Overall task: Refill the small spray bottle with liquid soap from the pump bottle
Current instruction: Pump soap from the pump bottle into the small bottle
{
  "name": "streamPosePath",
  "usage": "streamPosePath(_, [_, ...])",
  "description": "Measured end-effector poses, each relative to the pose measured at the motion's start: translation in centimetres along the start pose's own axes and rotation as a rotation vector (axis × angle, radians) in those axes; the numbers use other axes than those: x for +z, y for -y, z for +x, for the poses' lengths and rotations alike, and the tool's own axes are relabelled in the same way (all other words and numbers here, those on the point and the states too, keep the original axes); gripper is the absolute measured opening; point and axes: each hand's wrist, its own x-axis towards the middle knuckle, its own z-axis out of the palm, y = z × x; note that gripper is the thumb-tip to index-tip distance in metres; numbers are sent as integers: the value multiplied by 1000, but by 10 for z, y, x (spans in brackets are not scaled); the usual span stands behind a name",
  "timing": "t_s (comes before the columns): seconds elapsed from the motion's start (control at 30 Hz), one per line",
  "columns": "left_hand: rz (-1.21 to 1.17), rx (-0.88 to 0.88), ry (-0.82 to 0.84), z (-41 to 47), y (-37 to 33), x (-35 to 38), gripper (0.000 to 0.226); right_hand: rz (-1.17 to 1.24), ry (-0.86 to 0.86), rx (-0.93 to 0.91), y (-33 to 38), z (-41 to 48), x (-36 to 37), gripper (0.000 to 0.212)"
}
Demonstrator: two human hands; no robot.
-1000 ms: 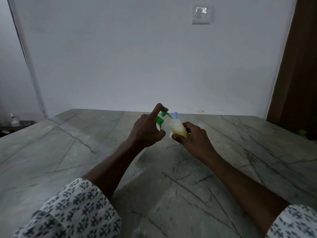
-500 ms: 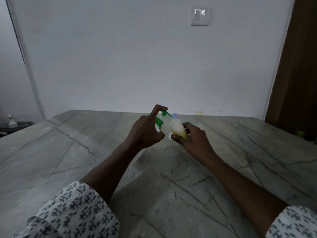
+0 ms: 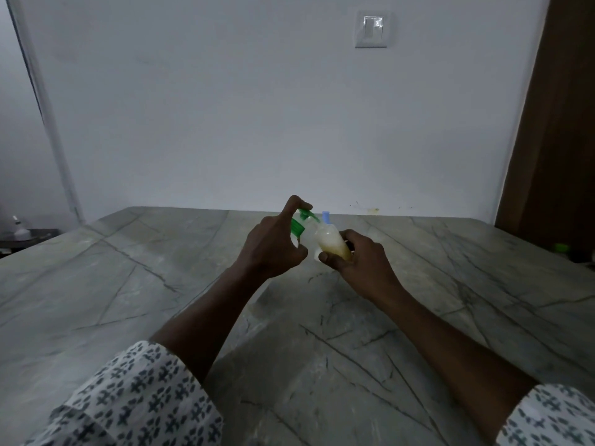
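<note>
While the head view is dim, the setup reads clearly: left hand (image 3: 270, 249) is wrapped around the pump bottle (image 3: 299, 228), index finger on top of the green pump head (image 3: 304, 215), other fingers clamped on the neck. Right hand (image 3: 360, 262) has its fingers clamped on the small spray bottle (image 3: 331, 244), held tilted just beside the pump spout, above the counter (image 3: 128, 284). Spray bottle already shows yellowish liquid through most of its visible body, so filling looks well along; judged left: finish pumping, refit the sprayer. Blue piece (image 3: 325, 217) behind the fingers can't be identified. No readable label or brand.
</note>
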Motion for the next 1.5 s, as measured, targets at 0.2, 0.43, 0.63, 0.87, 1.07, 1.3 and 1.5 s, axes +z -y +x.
streamPosePath(0.2, [-10, 25, 19, -2, 0, -4, 78, 9, -31, 0, -1, 1, -5, 47])
streamPosePath(0.43, [3, 31, 7, -3, -2, -5, 81, 8, -62, -19, 1, 2, -7, 44])
streamPosePath(0.63, [2, -21, -28, -1, -4, 0, 63, 14, -47, -23, 0, 2, -4, 47])
streamPosePath(0.87, [16, -21, -31, 0, -2, 2, 60, 10, -22, -7, 0, 1, 0, 48])
streamPosePath(1.07, [26, 14, 14, -2, -1, -3, 74, 11, -34, 3, -1, 2, -2, 46])
streamPosePath(1.3, [6, 9, -25, -1, -4, -1, 63, 5, -32, -9, 0, 1, -1, 49])
streamPosePath(1.5, [-7, 13, -63, -1, -4, 3, 58, 6, -19, -4, 2, 0, 1, 52])
